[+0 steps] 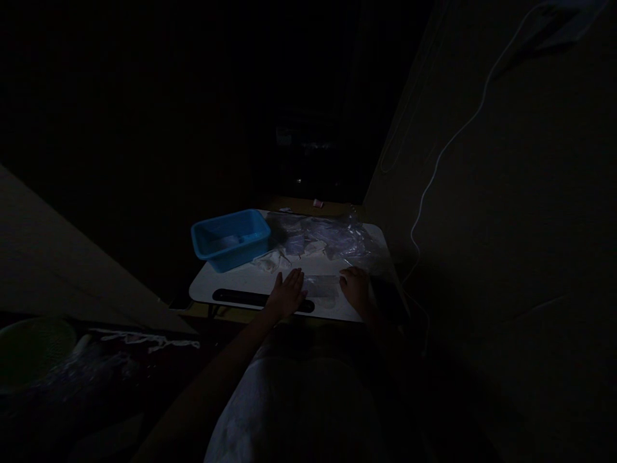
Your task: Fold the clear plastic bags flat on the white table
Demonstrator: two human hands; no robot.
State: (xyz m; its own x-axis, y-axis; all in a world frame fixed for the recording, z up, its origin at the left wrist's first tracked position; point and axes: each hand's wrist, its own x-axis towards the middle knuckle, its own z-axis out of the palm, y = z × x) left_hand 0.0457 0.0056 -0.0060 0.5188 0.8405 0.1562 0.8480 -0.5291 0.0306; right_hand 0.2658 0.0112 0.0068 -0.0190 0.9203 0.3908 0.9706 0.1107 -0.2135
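Head view, dim light; I look down on a small white tabletop with rounded corners and a dark slot along its near edge. My left hand lies flat, palm down, fingers spread and apart, its grip closed on nothing; its fingertips reach the edge of a clear plastic bag, thin, glossy and lying flat near the front of the tabletop, between my two hands. My right hand rests on the bag's right end with fingers curled; whether its grip pinches the film I cannot tell in this light.

Behind the bag, a heap of crumpled clear plastic, wrinkled and shiny, covers the far right of the tabletop; just left of it lie small pale cloth pieces, soft and folded.

At the far left corner stands a blue plastic tub, rectangular, smooth-walled, with a rolled rim; its contents are not discernible. A thin white cable runs down the wall on the right.
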